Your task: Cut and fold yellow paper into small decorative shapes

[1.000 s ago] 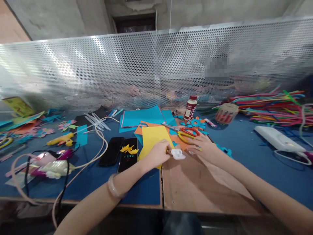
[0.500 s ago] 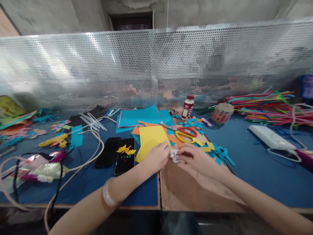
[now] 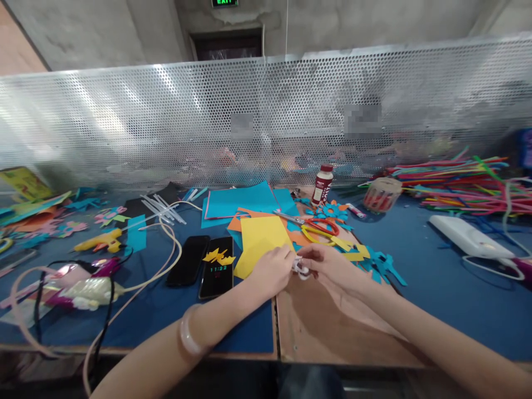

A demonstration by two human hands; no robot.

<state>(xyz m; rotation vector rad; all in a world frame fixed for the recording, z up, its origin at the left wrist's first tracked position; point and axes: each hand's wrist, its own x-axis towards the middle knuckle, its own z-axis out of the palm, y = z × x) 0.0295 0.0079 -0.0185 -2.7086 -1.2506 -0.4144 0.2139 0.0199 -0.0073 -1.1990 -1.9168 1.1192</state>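
A small white piece with curled loops point(image 3: 302, 269) is pinched between my two hands, over the bare wooden part of the table. Its kind is too small to make out. My left hand point(image 3: 272, 270) is closed on its left side, knuckles up. My right hand point(image 3: 330, 267) grips the other side between thumb and fingertips. Just beyond my left hand lies a sheet of yellow paper point(image 3: 262, 238). Scissors with red and yellow handles point(image 3: 322, 228) rest past my right hand, among blue and yellow paper cutouts point(image 3: 382, 263).
Two phones point(image 3: 188, 260) lie left of my forearm, yellow scraps on one. Further left are a yellow glue gun point(image 3: 100, 240), tangled cables and glue sticks point(image 3: 162, 209). A bottle point(image 3: 322, 185), a clear tub point(image 3: 381, 195), a white power strip point(image 3: 469, 235) and pipe cleaners point(image 3: 461, 185) stand or lie rightward.
The view has tilted up slightly, so things sit a little lower and further right. Both hands stay together on the white piece, whose loops have turned a little.
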